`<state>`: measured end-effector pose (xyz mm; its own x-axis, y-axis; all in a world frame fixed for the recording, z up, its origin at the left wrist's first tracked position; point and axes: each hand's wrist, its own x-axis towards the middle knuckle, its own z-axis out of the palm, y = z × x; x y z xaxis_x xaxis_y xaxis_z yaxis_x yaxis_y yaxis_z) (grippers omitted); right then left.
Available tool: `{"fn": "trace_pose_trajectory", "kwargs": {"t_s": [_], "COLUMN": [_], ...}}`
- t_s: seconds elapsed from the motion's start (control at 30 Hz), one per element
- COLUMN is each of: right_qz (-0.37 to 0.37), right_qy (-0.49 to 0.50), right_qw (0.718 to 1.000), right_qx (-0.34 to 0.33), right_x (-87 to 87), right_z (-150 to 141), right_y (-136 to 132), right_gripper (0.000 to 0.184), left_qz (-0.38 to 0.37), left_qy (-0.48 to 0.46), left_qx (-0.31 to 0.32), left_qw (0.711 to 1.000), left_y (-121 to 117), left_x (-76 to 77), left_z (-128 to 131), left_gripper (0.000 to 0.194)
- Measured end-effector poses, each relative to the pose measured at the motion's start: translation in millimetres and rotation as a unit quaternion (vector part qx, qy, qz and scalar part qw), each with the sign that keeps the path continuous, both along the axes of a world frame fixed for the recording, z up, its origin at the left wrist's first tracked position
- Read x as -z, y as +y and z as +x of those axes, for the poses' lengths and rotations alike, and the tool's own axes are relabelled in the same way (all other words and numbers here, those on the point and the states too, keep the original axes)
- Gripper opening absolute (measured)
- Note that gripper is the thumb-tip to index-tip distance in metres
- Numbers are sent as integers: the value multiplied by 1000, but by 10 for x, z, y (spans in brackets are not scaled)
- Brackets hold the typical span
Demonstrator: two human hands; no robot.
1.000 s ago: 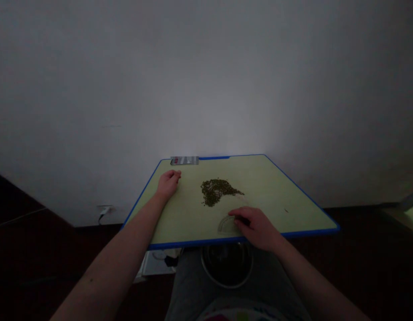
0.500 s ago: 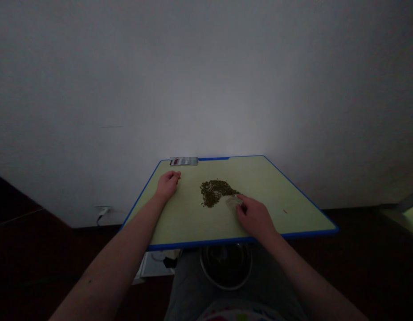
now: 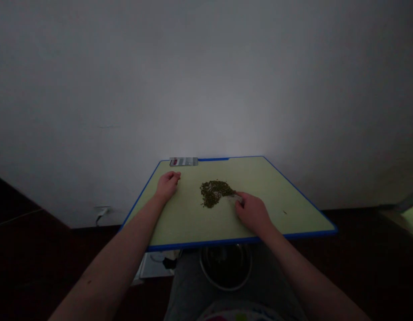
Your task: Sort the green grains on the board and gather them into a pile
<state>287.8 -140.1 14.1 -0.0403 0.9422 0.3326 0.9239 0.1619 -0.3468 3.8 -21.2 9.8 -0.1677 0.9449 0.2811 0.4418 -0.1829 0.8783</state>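
the right hand is pinched, thumb against fingers, on a thin translucent scraper, plastic by its look, tipped so that it shows as a narrow pale sliver. its edge meets the near right side of a heap of grains, small, roundish and dull green, spread in a loose bean-like shape with a hollow toward the person and a few strays at the rim. the left hand lies well apart from the right, on the far left part of the desk, fingers loosely curled; whether anything sits between them is too dim to make out. the desk is smooth, pale yellow-green, edged with a blue strip. near its far left corner is a flat rectangular object, its face blurred into blocks. a slim dark fleck lies on the right. below the near edge, between legs in soft grey cloth, sits a round bowl with a shiny, metal-looking rim. beyond rises a plain, matte grey wall.
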Motion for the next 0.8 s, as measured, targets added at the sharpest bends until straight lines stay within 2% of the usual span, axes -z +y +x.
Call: {"fn": "trace_pose_trajectory", "kwargs": {"t_s": [0.4, 0.8], "right_qz": [-12, -7], "right_qy": [-2, -4], "right_qw": [999, 1000], "right_qx": [53, -15], "right_x": [14, -54], "right_z": [265, -40], "right_y": [-73, -119], "right_gripper": [36, 32], "left_qz": [15, 12], "left_qy": [4, -16], "left_qx": [4, 17], "left_qw": [1000, 1000], "left_y": [19, 40], "left_x": [30, 36], "left_z": [-26, -22], "left_gripper": [34, 33]}}
